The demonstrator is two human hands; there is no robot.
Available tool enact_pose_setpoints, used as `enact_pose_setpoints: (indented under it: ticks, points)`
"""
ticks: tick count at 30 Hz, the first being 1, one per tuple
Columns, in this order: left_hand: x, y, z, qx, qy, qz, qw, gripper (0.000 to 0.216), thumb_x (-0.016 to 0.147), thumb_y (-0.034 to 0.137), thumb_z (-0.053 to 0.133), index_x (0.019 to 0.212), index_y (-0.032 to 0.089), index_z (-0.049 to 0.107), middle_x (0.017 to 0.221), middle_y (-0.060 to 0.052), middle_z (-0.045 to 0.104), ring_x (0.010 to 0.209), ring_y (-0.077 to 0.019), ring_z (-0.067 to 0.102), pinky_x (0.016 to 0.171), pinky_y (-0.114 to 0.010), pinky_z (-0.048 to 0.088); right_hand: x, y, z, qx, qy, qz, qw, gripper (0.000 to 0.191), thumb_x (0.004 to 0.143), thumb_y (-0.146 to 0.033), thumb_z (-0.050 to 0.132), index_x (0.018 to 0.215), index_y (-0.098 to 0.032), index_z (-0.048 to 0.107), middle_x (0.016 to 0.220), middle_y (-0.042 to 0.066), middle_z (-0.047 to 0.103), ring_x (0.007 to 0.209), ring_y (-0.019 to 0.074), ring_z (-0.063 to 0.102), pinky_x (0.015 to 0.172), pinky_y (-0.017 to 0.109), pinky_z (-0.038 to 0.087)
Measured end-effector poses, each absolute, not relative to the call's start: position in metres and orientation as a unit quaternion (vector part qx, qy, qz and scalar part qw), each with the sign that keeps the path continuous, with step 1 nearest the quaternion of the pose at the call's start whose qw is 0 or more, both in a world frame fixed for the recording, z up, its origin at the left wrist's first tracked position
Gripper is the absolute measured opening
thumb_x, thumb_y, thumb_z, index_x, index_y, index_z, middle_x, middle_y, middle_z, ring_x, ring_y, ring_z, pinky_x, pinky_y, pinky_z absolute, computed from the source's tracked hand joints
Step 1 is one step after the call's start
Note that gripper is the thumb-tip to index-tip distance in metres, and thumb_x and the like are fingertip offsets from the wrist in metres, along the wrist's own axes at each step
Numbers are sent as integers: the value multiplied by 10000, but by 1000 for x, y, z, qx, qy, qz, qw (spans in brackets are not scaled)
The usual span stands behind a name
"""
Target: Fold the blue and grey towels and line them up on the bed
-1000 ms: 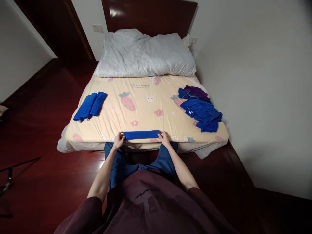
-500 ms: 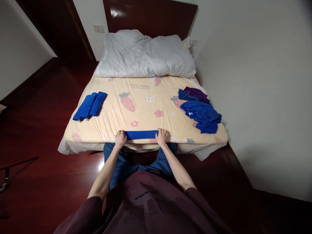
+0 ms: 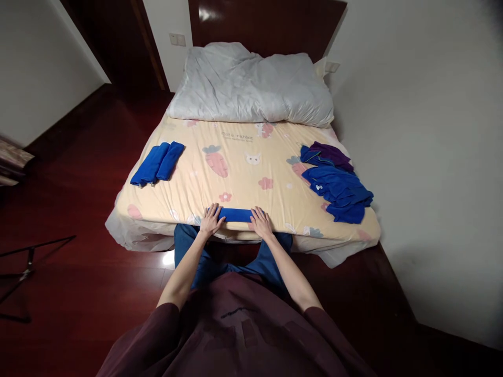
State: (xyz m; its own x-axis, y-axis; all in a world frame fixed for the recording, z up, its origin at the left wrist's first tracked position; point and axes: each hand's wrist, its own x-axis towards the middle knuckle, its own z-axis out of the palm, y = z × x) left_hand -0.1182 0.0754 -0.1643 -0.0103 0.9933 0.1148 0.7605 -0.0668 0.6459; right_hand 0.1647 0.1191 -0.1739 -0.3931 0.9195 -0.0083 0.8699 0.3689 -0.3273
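A blue cloth (image 3: 237, 215), folded into a narrow strip, lies near the front edge of the bed. My left hand (image 3: 211, 220) rests on its left end, fingers spread and lying flat. On the right end lies my right hand (image 3: 261, 222), its fingers also stretched out over the fabric. What kind of garment the strip is cannot be made out. To the left are folded blue cloths (image 3: 151, 164), side by side. A crumpled heap of blue clothes (image 3: 341, 191) sits to the right, with a purple cloth (image 3: 333, 155) at its far side.
The bed (image 3: 239, 173) has a cream sheet printed with carrots and flowers. A bulky white quilt (image 3: 251, 89) lies against the dark headboard (image 3: 267, 29). A wall (image 3: 424, 157) runs along the right side. A black metal stand (image 3: 29, 262) is on the floor at left.
My hands have gone from gripping the strip's ends to lying flatter on top, with fingers spread. The left hand has come closer to the right. The view has shifted slightly.
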Motion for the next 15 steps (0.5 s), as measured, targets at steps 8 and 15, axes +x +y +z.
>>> enact_pose_setpoints:
  ticks: [8,15]
  points:
    - [-81,-10,-158,160,700,502,482,378,836,198,650,1209,152,617,1240,-195,674,1239,-324,629,1093,-524,477,197,173,-133,-516,-814,259,57,535,934,-232,591,1465,-186,541,1483,122,567,1382,235,527,1183,387,388]
    - [-47,28,-149,-10,588,578,565,162,792,191,763,874,153,629,871,-102,711,901,-200,734,885,-329,599,185,215,-119,-482,-809,322,-95,618,663,-240,887,1252,-188,705,1284,117,696,1170,272,675,1016,327,538]
